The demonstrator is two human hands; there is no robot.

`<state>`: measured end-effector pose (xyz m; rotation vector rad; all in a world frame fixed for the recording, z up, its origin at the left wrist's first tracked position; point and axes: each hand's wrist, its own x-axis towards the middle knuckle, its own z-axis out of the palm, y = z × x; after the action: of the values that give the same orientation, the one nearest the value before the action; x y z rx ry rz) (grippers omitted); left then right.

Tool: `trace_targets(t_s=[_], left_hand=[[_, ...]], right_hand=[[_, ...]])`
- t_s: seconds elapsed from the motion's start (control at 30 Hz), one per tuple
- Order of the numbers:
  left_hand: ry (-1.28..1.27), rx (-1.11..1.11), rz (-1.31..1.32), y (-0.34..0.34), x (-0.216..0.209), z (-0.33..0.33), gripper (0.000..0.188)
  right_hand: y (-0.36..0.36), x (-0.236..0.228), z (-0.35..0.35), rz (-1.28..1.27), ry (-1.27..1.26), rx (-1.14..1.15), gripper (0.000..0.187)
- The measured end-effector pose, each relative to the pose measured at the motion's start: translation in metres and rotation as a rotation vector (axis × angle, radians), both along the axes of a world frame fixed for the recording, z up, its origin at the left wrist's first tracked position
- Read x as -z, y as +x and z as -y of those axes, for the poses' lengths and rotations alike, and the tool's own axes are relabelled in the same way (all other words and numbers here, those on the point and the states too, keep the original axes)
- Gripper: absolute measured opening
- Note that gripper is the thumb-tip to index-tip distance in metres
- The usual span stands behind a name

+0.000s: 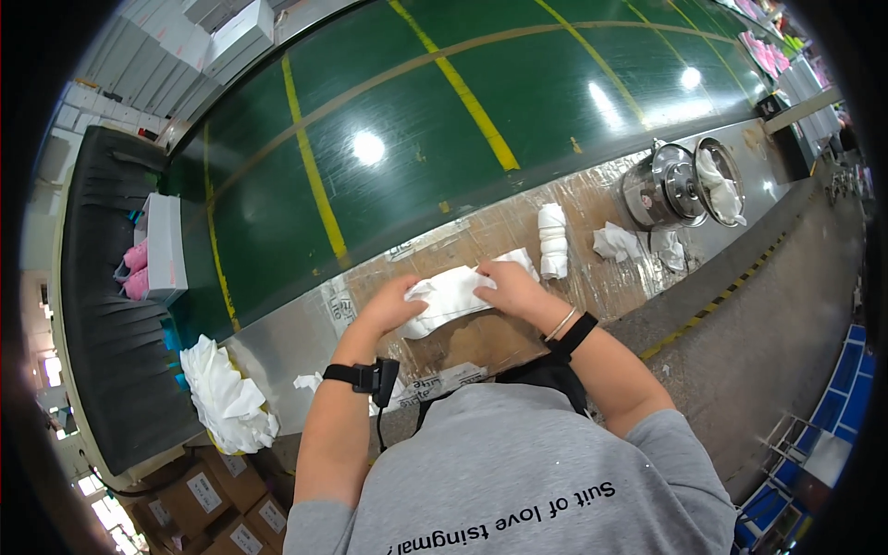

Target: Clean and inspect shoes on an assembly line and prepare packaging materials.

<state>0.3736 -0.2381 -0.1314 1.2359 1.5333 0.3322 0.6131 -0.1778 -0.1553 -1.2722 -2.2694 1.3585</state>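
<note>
A: Where is the white sheet [450,302], and what has hold of it?

B: Over the near side of the counter [273,350], right in front of the person. The left hand [396,305] is curled about half closed on its left end; the right hand [513,289] pinches it farther along, thumb and fingers close together. Some fingers are hidden underneath, so I cannot tell how firm either grip is

A: What could go wrong from here?

B: A tear or a crooked crease, I'd judge, if the hands pull unevenly on something so thin. A weak pinch could let one end slip. The white roll [552,242] lies just beyond the right hand, so a careless sideways swing might knock it away

A: Could the surface cause trouble?

B: Possibly. The brown cardboard [472,347] carries wrinkled, shiny clear film [592,292], and a loose edge of that could snag the sheet

A: And the textures?

B: The sheet looks soft, matt and lightly creased; paper or thin cloth, I cannot tell. The roll is a ridged cylinder, while the crumpled scrap [617,242] near it is all peaks and folds. By contrast, the round metal vessel [655,194] is hard and glossy, and the green belt [407,190] is flat and smooth, mirroring the lamps between its yellow stripes
</note>
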Motion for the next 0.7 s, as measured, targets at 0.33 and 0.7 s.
trace_targets(t_s=[0.33,0.7], left_hand=[[-0.016,-0.101,-0.013,0.008,0.005,0.010,0.035],[-0.009,-0.115,-0.062,0.009,0.009,0.012,0.042]], right_hand=[[0.020,-0.010,-0.018,-0.117,-0.039,0.164,0.027],[0.028,-0.026,0.003,-0.063,0.437,0.224,0.026]])
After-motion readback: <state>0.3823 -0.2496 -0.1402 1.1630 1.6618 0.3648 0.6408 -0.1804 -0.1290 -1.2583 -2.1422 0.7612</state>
